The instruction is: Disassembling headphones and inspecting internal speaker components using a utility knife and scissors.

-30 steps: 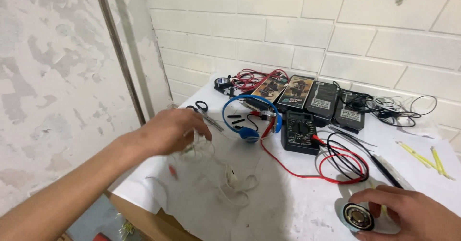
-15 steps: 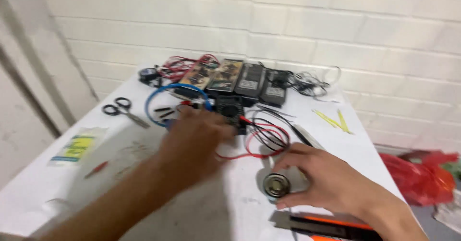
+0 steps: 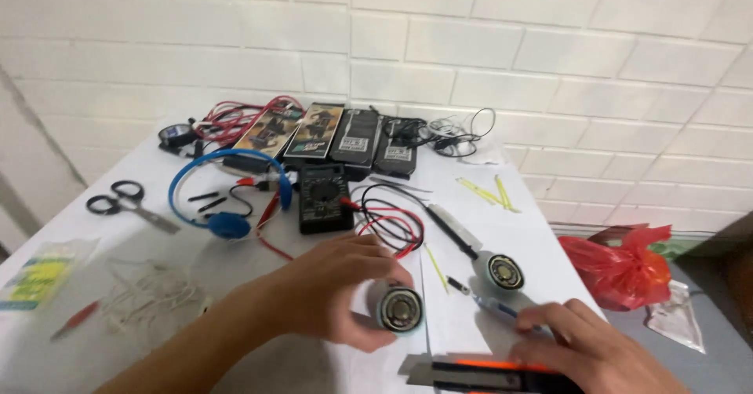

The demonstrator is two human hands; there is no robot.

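Note:
My left hand (image 3: 337, 296) is curled around a small round speaker (image 3: 401, 309), whose metal face points at the camera just above the white table (image 3: 510, 229). A second round speaker (image 3: 505, 271) lies on the table to its right, untouched. My right hand (image 3: 584, 351) sits at the lower right, fingers resting on the end of a thin blue pen-like tool (image 3: 494, 308). Whether it grips the tool is unclear. An orange and black utility knife (image 3: 478, 372) lies just below that hand.
A black multimeter (image 3: 321, 198) with red and black leads (image 3: 392, 225) sits mid-table, beside blue headphones (image 3: 223, 202) and scissors (image 3: 121, 200). Flat dark boxes (image 3: 345, 135) and tangled wires line the brick wall. A red plastic bag (image 3: 627, 264) lies off the table's right edge.
The view swung right and closer. My left hand came in from the table's left side and now holds a speaker. My right hand let go of a speaker and moved to the blue tool.

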